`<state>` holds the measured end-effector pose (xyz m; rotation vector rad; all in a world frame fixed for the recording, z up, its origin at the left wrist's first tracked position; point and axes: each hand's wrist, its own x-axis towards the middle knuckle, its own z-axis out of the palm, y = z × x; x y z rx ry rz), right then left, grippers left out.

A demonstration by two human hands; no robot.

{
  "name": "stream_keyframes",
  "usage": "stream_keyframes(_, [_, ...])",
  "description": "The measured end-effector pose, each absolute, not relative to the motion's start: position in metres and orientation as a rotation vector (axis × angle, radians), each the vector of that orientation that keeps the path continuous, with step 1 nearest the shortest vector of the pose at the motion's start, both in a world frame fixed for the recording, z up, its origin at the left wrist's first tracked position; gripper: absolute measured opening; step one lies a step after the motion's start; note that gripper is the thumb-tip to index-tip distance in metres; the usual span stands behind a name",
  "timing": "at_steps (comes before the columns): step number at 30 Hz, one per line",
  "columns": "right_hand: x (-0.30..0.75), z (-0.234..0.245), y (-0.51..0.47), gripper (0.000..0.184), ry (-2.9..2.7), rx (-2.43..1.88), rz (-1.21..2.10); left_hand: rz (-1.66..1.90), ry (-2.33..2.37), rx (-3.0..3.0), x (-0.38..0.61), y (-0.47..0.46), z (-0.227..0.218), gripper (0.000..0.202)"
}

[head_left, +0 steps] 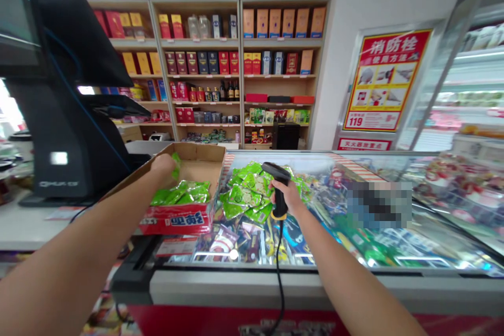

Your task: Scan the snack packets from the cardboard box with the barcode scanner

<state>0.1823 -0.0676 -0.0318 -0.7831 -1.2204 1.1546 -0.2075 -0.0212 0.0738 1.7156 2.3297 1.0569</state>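
My left hand (164, 166) is closed on a green snack packet (176, 166), held over the left side of an open cardboard box (199, 160). Several more green packets (189, 192) lie inside this box, below the hand. In my right hand (290, 195) is a black barcode scanner (280, 189), gripped by its handle, with its head up and its cable (279, 273) hanging down. Just behind and left of the scanner, a pile of green packets (246, 191) rests on the glass lid of a chest freezer.
The chest freezer (220, 284) spans the front, its glass top showing packaged goods. A black checkout terminal (74, 115) stands at the left on a white counter (19, 226). Shelves (240, 76) of boxes and bottles line the back; a red fire-hydrant poster (388, 81) hangs at right.
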Motion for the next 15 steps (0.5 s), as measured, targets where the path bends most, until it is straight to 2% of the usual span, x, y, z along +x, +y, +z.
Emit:
stream_keyframes(4, [0.182, -0.034, -0.065, 0.024, -1.233, -0.798, 1.156, 1.297, 2.375, 1.721, -0.191, -0.021, 0.106, 0.008])
stream_keyframes(6, [0.182, -0.034, -0.065, 0.024, -1.241, -0.801, 1.158, 1.569, 2.105, 1.658, -0.163, -0.030, 0.120, 0.003])
stream_keyframes(8, [0.182, -0.034, -0.065, 0.024, -1.239, -0.801, 1.158, 1.718, 1.631, 1.427, -0.125, -0.046, 0.125, 0.002])
stream_keyframes(11, [0.182, -0.032, -0.067, 0.023, -1.217, -0.797, 1.172, 1.490, 0.966, 1.116, -0.063, -0.076, 0.109, 0.007])
stream_keyframes(15, [0.183, -0.030, -0.070, 0.022, -1.202, -0.775, 1.182, 1.019, 0.527, 0.632, -0.008, -0.097, 0.054, 0.013])
